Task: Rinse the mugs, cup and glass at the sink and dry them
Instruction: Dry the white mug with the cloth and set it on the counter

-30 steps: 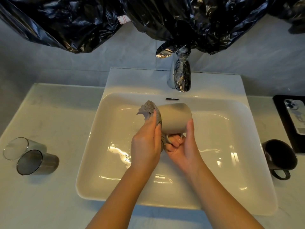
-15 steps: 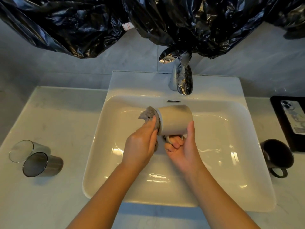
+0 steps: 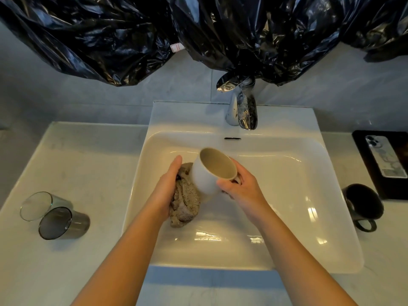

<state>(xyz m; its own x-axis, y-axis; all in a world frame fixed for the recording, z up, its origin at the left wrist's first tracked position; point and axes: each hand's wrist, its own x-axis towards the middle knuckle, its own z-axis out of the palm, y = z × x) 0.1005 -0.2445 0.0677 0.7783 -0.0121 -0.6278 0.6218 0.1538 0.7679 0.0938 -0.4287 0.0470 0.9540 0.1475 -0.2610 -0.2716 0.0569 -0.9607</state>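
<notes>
**A:** How are your hands set right now?

**B:** Both my forearms reach in from the near edge over the sink [image 3: 309, 217]. My right hand [image 3: 240, 186] grips the cream mug [image 3: 205, 180] on its handle side, with my thumb laid across the outer wall just under the rim. My left hand [image 3: 170, 191] is cupped around a bunched grey cloth [image 3: 185, 204] and presses it against the mug's lower side.

**A:** And where's the mug itself?

**B:** It's held above the basin, not touching it. It's tilted so the open mouth faces up towards me.

**A:** What's around you?

**B:** The faucet [image 3: 245, 111] stands behind the mug at the back of the sink, well apart from it. On the counter [image 3: 88, 162] to my left a clear glass [image 3: 36, 206] and a smoky cup [image 3: 59, 224] sit right together. To my right there's a dark mug [image 3: 362, 205] just beside the sink rim. Past it a phone [image 3: 385, 157] lies on a black tray [image 3: 362, 138]. Black plastic sheeting [image 3: 110, 40] hangs across the wall above and covers the top of the faucet.
</notes>
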